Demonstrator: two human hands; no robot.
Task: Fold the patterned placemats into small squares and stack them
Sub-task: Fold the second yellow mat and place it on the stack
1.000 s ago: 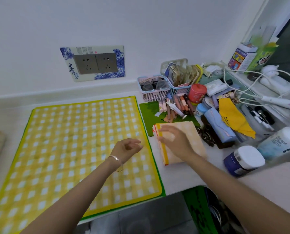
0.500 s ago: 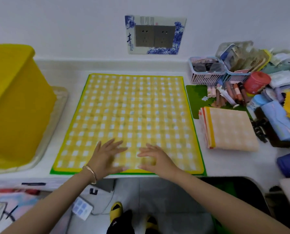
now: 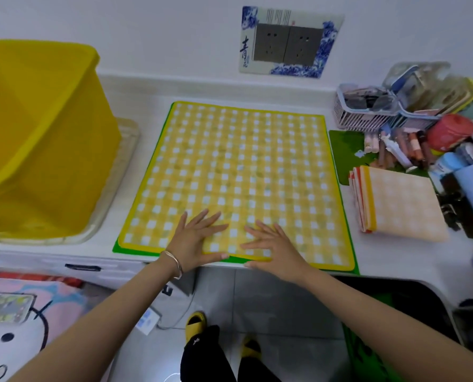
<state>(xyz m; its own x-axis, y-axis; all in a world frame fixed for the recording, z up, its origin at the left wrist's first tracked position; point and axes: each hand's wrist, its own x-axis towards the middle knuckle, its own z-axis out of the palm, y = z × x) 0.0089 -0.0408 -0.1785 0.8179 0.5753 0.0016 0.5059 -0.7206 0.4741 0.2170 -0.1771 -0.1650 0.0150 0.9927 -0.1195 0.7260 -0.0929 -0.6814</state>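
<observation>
A yellow-and-white checked placemat (image 3: pixel 238 172) lies flat and unfolded on the white counter, with a green mat edge (image 3: pixel 348 227) showing beneath it. My left hand (image 3: pixel 195 239) and my right hand (image 3: pixel 274 242) rest palm-down on its near edge, fingers spread, holding nothing. To the right sits a stack of folded orange checked placemats (image 3: pixel 403 205), squared up, apart from both hands.
A big yellow plastic bin (image 3: pixel 34 139) stands on a tray at the left. Small baskets (image 3: pixel 367 108), tubes, a red jar (image 3: pixel 450 132) and bottles crowd the back right corner. A wall socket (image 3: pixel 287 42) is behind. The counter's front edge runs just under my wrists.
My right hand left the folded stack and both hands came down flat onto the near edge of the yellow mat. The view swung left, bringing the yellow bin into sight.
</observation>
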